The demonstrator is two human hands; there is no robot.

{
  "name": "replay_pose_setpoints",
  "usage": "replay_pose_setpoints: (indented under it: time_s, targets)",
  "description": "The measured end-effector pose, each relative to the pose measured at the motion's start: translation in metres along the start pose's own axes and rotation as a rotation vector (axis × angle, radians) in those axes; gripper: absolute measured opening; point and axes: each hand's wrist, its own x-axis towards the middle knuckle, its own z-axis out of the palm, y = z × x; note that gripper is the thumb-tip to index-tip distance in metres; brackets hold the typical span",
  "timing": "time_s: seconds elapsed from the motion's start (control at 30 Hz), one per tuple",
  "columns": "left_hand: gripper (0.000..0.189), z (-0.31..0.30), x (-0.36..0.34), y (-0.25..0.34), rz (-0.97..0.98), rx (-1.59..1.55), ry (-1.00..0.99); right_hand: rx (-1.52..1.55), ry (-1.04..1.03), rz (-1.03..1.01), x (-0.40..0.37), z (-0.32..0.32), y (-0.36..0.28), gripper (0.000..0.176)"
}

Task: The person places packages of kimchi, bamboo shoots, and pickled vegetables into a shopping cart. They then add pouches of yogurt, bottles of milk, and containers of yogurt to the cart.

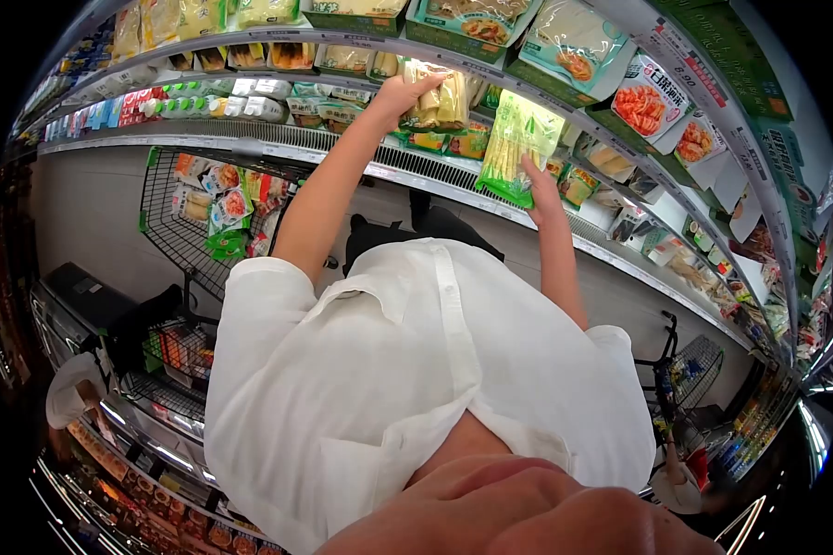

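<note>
With a bag (506, 139) in the right hand (543, 191), the person (435, 342) stands before shelves (194, 141), between a cart (142, 220) of packets (227, 205) at left and another cart (699, 365) at right.

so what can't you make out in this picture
All in the head view:
- Left hand: some fingers, hidden behind the pale package.
- Right hand: some fingers, hidden behind the green-and-yellow bag.
- Dark trousers: upper part, hidden by the white shirt.
- Packs in the shopping cart: fine print, too small.
</note>
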Motion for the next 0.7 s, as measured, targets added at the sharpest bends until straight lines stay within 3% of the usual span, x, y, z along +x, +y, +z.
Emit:
replay_pose_setpoints:
  time_s: [0.03, 0.07, 0.23, 0.3, 0.4, 0.7]
  targets:
    - [0.049, -0.015, -0.015, -0.015, -0.065, -0.008, 0.013, -0.078, -0.030, 0.055, 0.004, 0.010, 0.002, 0.057]
    - [0.052, -0.025, -0.050, -0.014, -0.044, -0.075, -0.046, -0.117, -0.073, 0.081, 0.010, 0.023, 0.005, 0.058]
    - [0.045, -0.096, -0.150, -0.047, -0.023, -0.328, 0.025, -0.250, -0.271, 0.191, 0.002, 0.120, 0.017, 0.060]
    - [0.046, -0.128, -0.188, -0.056, 0.050, -0.396, -0.032, -0.291, -0.319, 0.233, 0.008, 0.151, 0.039, 0.060]
    - [0.047, -0.172, -0.237, -0.067, 0.084, -0.474, 0.039, -0.355, -0.480, 0.261, 0.000, 0.212, 0.065, 0.058]
    - [0.060, -0.289, -0.370, -0.142, 0.252, -0.770, 0.149, -0.415, -0.662, 0.326, -0.049, 0.364, 0.169, 0.055]
